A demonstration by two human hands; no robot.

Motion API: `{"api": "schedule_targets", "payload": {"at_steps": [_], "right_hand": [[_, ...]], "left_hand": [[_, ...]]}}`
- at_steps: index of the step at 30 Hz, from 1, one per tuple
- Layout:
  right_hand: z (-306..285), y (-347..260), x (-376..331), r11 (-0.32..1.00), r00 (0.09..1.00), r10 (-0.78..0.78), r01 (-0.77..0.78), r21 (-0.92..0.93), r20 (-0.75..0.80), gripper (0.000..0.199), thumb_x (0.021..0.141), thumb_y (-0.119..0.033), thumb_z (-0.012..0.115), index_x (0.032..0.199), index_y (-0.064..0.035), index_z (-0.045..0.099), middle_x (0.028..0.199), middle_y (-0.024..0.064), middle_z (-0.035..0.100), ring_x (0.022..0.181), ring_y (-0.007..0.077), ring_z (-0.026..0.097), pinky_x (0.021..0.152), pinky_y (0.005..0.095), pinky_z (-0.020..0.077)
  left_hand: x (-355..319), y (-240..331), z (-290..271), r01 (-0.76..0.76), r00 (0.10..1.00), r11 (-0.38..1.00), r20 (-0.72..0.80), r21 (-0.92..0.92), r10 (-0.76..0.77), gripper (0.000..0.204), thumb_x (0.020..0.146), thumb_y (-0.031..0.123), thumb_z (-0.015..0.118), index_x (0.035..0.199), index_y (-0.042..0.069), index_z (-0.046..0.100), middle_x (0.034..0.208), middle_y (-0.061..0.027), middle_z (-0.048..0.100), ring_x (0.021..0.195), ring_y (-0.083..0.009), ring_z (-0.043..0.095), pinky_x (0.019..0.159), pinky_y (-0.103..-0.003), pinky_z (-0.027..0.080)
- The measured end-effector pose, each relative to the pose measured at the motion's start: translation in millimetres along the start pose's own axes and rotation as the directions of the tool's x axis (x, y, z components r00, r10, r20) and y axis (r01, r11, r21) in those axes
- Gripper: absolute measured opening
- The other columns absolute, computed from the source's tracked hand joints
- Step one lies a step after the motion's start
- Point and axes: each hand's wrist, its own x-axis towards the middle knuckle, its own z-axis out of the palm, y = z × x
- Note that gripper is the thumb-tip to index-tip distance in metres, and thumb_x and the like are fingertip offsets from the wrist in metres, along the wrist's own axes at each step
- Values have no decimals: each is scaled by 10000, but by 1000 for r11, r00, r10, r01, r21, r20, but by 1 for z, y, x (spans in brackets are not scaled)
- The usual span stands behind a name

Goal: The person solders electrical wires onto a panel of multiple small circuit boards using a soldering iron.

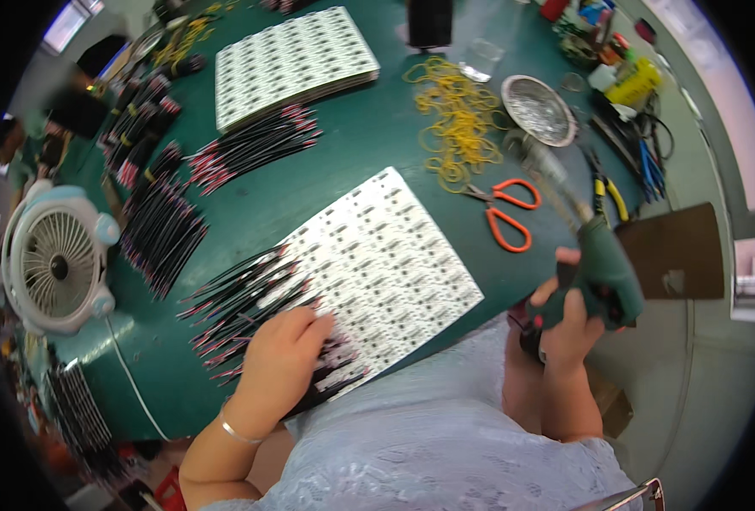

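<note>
My left hand [284, 353] lies over a row of thin black wires [233, 294] with reddish ends, its fingers curled and pressed together on some of them; the fingertips are partly hidden. These wires lie fanned across the left side of a white sheet [394, 255] printed with rows of small dark marks. In my right hand [569, 324] is a green heat gun [603, 264], the fingers wrapped round its handle. Its metal nozzle [552, 170] points away from me, toward a round metal dish [539, 111] at the far right. The gun looks slightly blurred.
Orange-handled scissors [510, 217] and yellow rubber bands [458, 123] lie beyond the sheet. A stack of printed sheets [296, 64] and wire bundles [164, 221] occupy the far left. A fan [58, 260] stands at the left edge. Pliers [603, 192] and a brown board [676, 255] are at right.
</note>
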Motion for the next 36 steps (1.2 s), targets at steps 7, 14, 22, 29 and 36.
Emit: {"api": "schedule_targets", "payload": {"at_steps": [7,14,22,29,36], "right_hand": [[-23,16,63,959,980,-65,10,-283,-187,288,903,-70,510,1170,30,551,995,96,648,612,95,555,522,222,429],[-28,33,-43,983,936,176,-182,-7,305,450,876,-218,576,1254,18,523,1111,96,597,635,111,555,572,241,426],[-7,9,-68,943,657,331,-253,-215,677,323,841,-123,624,1109,53,585,860,95,664,713,155,666,658,289,525],[10,-4,-54,936,625,116,192,-296,772,271,820,-104,649,1065,11,628,930,125,666,782,236,675,709,312,533],[0,10,-72,922,667,194,126,-365,719,196,784,-82,667,973,-30,669,915,122,674,802,281,666,707,349,538]], "left_hand": [[-1,41,-36,184,962,981,-197,-56,-192,234,737,107,696,962,64,648,700,-62,567,683,-275,585,612,-397,458],[-13,21,13,272,961,962,-62,2,-271,187,730,65,613,916,78,607,793,-64,558,707,-257,584,576,-375,472],[-19,12,22,190,973,980,-141,53,-181,221,728,128,629,946,129,668,773,-20,516,649,-187,555,505,-317,434],[-25,13,23,182,970,983,-159,-29,-184,258,737,108,624,991,121,670,780,-19,516,651,-185,564,505,-314,441],[-21,17,15,201,977,978,-69,-47,-204,253,738,87,623,988,87,658,797,-32,511,634,-187,575,509,-320,453]]}}
